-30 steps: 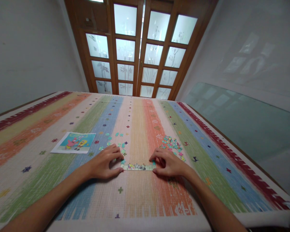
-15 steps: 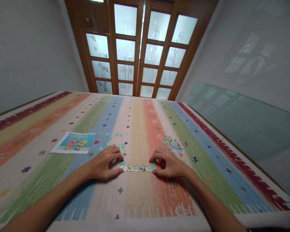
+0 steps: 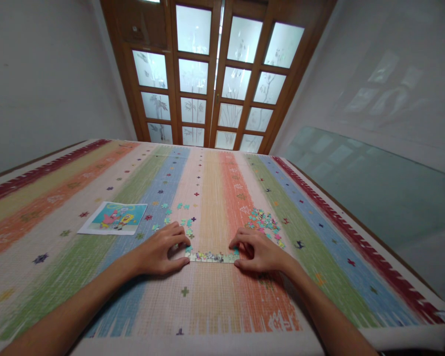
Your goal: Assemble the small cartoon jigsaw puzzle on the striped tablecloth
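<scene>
A joined strip of jigsaw puzzle pieces (image 3: pixel 212 257) lies flat on the striped cloth, its straight edge towards me. My left hand (image 3: pixel 163 249) pinches the strip's left end between thumb and fingers. At the opposite end, my right hand (image 3: pixel 257 251) grips it the same way, thumb at the near edge. Teal pieces at both ends are partly covered by the fingers. Loose teal puzzle pieces (image 3: pixel 186 222) are spread just beyond my left hand. A heap of mixed puzzle pieces (image 3: pixel 262 220) sits behind my right hand.
A picture sheet (image 3: pixel 114 218) with two cartoon figures lies left of my left hand. The striped cloth (image 3: pixel 215 301) covers the wide surface. Wooden doors with glass panes (image 3: pixel 211 74) stand at the far end, and a greenish glass-like panel (image 3: pixel 371 173) is along the right.
</scene>
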`<state>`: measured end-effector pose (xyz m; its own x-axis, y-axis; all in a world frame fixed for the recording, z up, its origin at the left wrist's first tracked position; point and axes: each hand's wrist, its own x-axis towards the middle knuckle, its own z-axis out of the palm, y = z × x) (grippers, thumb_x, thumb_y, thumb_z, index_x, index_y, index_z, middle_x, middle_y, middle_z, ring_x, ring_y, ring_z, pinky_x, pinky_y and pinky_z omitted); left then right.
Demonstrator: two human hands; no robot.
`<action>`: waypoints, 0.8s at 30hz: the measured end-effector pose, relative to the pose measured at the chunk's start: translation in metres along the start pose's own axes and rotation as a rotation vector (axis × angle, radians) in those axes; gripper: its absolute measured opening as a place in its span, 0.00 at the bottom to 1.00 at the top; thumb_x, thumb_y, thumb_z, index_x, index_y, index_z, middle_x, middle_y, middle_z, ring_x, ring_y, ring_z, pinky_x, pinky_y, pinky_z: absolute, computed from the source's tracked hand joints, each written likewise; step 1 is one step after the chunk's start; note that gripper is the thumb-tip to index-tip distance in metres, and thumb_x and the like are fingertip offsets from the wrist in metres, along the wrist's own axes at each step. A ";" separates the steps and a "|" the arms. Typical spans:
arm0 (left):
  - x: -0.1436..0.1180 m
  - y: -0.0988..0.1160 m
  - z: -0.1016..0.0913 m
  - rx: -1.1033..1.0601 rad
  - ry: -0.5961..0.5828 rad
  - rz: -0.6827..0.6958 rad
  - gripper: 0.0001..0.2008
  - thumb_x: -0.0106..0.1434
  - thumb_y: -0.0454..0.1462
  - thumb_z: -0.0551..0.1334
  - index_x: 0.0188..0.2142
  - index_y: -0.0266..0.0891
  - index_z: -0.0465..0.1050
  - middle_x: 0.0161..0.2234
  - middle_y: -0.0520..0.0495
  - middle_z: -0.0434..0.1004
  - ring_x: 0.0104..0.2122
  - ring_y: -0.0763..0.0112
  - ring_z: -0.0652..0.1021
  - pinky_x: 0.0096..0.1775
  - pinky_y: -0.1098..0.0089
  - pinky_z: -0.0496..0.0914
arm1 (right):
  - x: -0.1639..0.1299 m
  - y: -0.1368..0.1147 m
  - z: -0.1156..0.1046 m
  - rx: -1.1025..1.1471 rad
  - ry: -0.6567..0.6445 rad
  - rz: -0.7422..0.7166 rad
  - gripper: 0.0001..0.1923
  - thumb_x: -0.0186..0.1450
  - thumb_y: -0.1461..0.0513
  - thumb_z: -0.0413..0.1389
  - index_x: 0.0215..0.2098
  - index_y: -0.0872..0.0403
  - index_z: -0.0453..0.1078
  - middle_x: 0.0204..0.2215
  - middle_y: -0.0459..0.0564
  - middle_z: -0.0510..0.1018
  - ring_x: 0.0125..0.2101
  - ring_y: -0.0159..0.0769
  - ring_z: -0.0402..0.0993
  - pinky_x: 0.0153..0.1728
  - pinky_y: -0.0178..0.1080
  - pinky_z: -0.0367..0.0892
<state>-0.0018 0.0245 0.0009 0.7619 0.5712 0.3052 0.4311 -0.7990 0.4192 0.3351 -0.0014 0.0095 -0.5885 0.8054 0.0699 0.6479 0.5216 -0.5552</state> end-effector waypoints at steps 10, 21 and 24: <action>0.001 0.001 0.000 -0.009 0.002 0.014 0.07 0.66 0.42 0.64 0.40 0.42 0.72 0.37 0.46 0.74 0.40 0.59 0.72 0.44 0.59 0.69 | 0.000 0.000 0.000 0.002 -0.002 0.013 0.14 0.54 0.66 0.65 0.39 0.50 0.76 0.34 0.47 0.74 0.35 0.39 0.71 0.39 0.42 0.66; 0.002 -0.004 0.003 0.000 0.008 0.008 0.09 0.74 0.40 0.57 0.39 0.42 0.74 0.35 0.46 0.74 0.38 0.61 0.72 0.43 0.60 0.68 | 0.000 0.001 0.000 0.017 0.002 -0.018 0.12 0.56 0.65 0.61 0.40 0.50 0.76 0.33 0.47 0.74 0.34 0.38 0.70 0.40 0.43 0.66; 0.002 -0.004 0.003 0.000 0.009 0.012 0.09 0.74 0.40 0.57 0.39 0.42 0.74 0.35 0.46 0.74 0.38 0.62 0.72 0.43 0.60 0.68 | 0.000 0.003 0.001 0.022 0.013 -0.024 0.12 0.57 0.65 0.61 0.40 0.51 0.76 0.33 0.47 0.74 0.33 0.38 0.71 0.40 0.43 0.66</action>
<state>-0.0002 0.0287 -0.0026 0.7627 0.5631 0.3181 0.4220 -0.8060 0.4151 0.3363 0.0002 0.0075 -0.5969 0.7967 0.0943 0.6227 0.5342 -0.5717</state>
